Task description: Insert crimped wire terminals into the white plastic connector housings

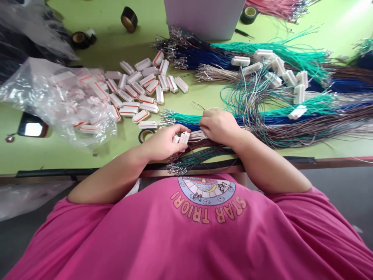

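Observation:
My left hand (pixel 163 143) is closed around white plastic connector housings (pixel 184 138), held near the table's front edge. Just to the right, my right hand (pixel 219 125) is closed with its fingers bent down over the wires; what they pinch is hidden. A thin wire (pixel 199 105) sticks out beyond its knuckles. Under and around both hands lie bundles of green wires (pixel 186 117), blue wires and white wires with metal terminals at their left ends. Dark green wires (pixel 201 159) lie nearest my body. Many loose white connectors with orange strips (pixel 148 80) are spread beyond my left hand.
A clear plastic bag (pixel 101 128) of connectors lies at left, beside a phone (pixel 32 125). Tape rolls (pixel 129 19) sit farther back. Wired connectors (pixel 274 64) rest on wire bundles at right. A grey box (pixel 204 17) stands at the back, near red wires (pixel 279 8).

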`<state>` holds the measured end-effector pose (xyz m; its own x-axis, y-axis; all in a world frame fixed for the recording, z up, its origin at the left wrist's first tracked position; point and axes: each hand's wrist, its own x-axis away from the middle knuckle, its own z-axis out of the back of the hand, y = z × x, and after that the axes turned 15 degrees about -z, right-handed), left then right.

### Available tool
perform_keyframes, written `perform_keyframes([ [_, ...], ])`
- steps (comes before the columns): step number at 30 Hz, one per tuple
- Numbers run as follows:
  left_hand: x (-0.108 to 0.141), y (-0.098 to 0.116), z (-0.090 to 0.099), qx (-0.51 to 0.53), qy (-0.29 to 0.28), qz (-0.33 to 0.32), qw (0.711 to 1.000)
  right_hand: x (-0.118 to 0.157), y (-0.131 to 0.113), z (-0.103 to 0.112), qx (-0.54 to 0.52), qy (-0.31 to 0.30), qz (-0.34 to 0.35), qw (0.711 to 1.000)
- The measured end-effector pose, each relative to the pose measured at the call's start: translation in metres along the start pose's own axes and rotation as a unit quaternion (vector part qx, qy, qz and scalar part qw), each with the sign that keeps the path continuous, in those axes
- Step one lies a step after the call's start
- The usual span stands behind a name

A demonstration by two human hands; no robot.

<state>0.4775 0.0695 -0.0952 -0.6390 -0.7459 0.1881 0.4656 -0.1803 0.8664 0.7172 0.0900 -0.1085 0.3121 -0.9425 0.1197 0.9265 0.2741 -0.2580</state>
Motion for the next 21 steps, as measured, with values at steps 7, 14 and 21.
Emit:
perform_keyframes([
  [7, 0.001, 0.0, -0.001, 0.116, -0.016, 0.038, 0.992, 0.002, -0.006, -0.004, -0.043, -0.002, -0.005, 0.999],
  [14, 0.0, 0.002, -0.003, 0.158, -0.013, 0.035, 0.987, 0.003, 0.004, 0.006, -0.14, 0.002, -0.036, 0.989],
  [21, 0.0, 0.005, -0.002, 0.156, -0.011, 0.032, 0.987, 0.004, -0.004, 0.0, -0.231, 0.054, -0.026, 0.971],
])
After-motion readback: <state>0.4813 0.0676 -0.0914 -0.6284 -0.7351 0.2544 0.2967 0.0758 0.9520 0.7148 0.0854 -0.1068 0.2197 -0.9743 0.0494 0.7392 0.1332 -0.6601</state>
